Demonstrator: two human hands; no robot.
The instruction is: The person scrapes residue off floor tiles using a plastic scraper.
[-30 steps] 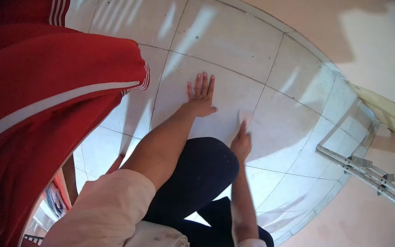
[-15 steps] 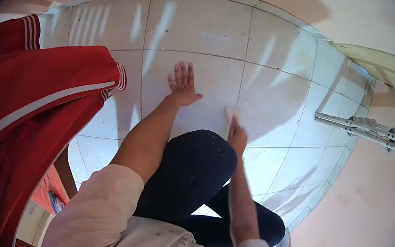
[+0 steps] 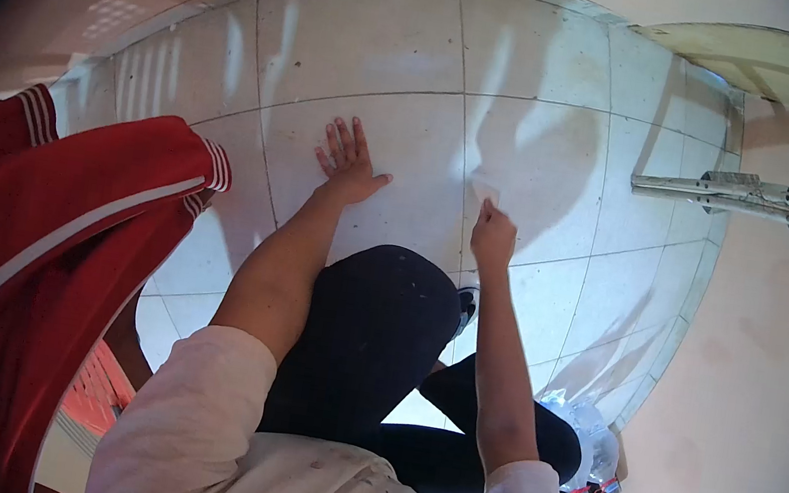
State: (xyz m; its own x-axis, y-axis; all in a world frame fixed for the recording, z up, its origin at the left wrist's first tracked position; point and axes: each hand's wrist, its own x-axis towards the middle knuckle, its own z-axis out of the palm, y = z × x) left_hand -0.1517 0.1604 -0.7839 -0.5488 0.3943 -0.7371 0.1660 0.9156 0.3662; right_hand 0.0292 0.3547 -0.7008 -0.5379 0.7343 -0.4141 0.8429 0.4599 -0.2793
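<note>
On the pale tiled floor [image 3: 374, 32], my left hand [image 3: 353, 168] lies flat with its fingers spread and nothing in it. To its right, my right hand [image 3: 494, 235] is closed, its fingers pinching a small whitish flat piece [image 3: 485, 191] by the lower end. That piece is held at or just above the tiles, close to a dark grout line; its material is hard to make out. My bent knee in dark trousers sits between my forearms.
Red clothing with white stripes [image 3: 89, 194] hangs at the left. A metal frame [image 3: 754, 199] juts in from the right wall. A clear plastic bag [image 3: 593, 446] lies at the lower right. A yellowish board [image 3: 753, 60] leans at the upper right.
The view has turned and shifted. My right hand has moved up over the tiles, away from my knee, with the whitish piece still in it. My left hand remains flat on the floor.
</note>
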